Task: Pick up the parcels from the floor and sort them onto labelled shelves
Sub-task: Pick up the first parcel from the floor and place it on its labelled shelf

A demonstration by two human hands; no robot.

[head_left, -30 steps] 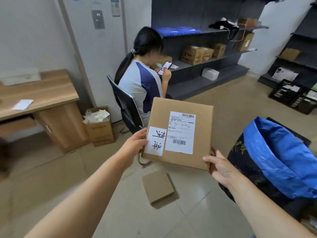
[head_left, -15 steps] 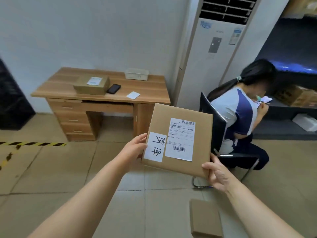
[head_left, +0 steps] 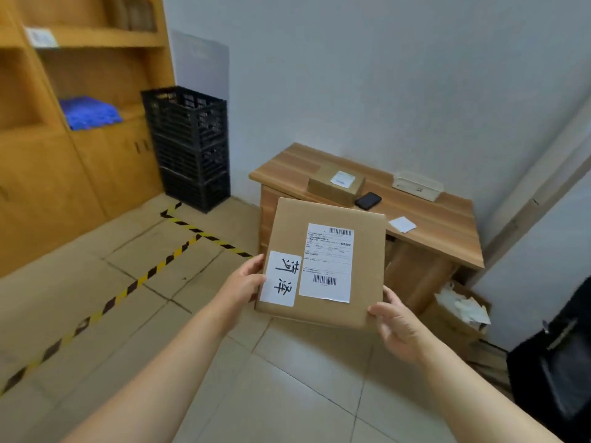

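A flat brown cardboard parcel (head_left: 367, 251) is held up in front of me, face towards the camera. It carries a white shipping label with barcodes and a white sticker with handwritten characters. My left hand (head_left: 243, 286) grips its lower left edge. My right hand (head_left: 396, 324) grips its lower right corner. A wooden shelf unit (head_left: 96, 43) with a small white label on a shelf edge stands at the far left, with a blue item (head_left: 89, 113) in one compartment.
Stacked black crates (head_left: 192, 145) stand against the wall beside the shelf unit. A wooden desk (head_left: 431, 219) behind the parcel holds a small box (head_left: 335, 183), a phone (head_left: 367, 200) and a white tray. Yellow-black tape (head_left: 128, 289) crosses the tiled floor. A carton of paper waste (head_left: 460, 308) and a black chair (head_left: 559, 356) are at right.
My view has swung to the left: the seated person and the dark shelves have left the frame, and the wooden shelf unit and black crates have come in. Both hands keep the same hold on the parcel.
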